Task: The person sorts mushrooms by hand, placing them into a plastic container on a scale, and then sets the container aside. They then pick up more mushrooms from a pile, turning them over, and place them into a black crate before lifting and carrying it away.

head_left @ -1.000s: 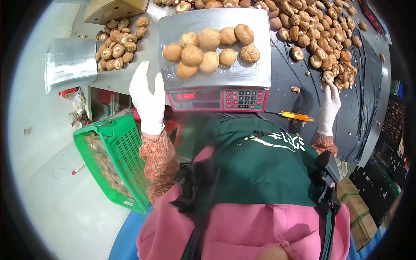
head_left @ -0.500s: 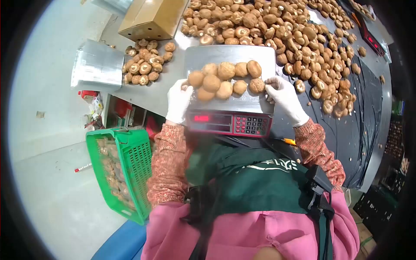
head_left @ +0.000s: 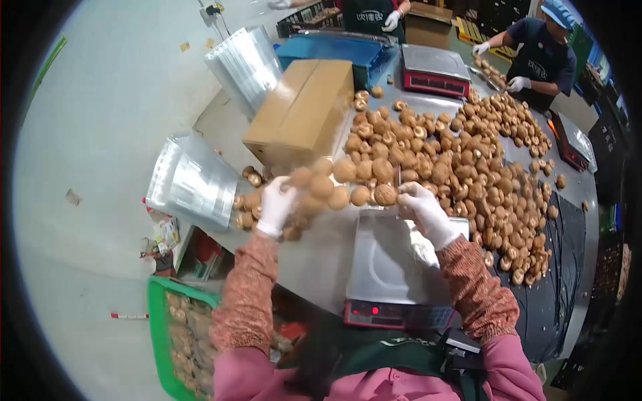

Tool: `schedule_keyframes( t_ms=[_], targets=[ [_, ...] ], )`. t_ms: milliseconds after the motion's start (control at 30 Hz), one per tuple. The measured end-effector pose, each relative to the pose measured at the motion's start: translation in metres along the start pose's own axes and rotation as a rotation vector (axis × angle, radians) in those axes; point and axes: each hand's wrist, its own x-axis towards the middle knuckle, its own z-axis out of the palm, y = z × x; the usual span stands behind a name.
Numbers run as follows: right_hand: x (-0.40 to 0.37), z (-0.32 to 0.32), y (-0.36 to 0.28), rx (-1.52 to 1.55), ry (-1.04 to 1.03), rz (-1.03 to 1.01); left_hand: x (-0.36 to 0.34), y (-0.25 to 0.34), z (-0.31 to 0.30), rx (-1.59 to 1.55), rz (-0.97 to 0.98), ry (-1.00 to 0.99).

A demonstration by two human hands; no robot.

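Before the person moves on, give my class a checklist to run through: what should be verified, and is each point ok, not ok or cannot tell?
1. Left hand at one end of the held mushrooms: ok.
2. Right hand at the other end: ok.
3. Visible part of the scale pan free of mushrooms: ok.
4. Scale display readable: not ok; no clear digits.
5. Open space around the left hand: not ok; loose mushrooms lie close by, with the cardboard box beyond.
6. Support beneath the held mushrooms: cannot tell; blurred.
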Motion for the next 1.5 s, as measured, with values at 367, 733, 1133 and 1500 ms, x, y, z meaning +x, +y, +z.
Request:
schedule_keyframes(
  t_ms=[367, 733, 1133, 1500],
  targets=[
    [0.200, 0.091, -0.028, 0.226, 0.036, -0.112, 0.195, -0.027, -0.061, 0.227, 0.308, 0.234],
    [0.196, 0.088, -0.029, 0.279, -0.158, -0.217, -0.035, 0.016, -0.258, 1.518, 0.079, 0.543],
    [-0.096, -0.102, 0.009, 0.350, 0.324, -0.357, 0.001, 0.012, -0.315, 1.332, 0.077, 0.330],
    [-0.284, -0.192, 0.074, 0.499, 0.607, -0.445, -0.107, 0.121, -0.083, 0.791, 0.807, 0.011]
  ],
)
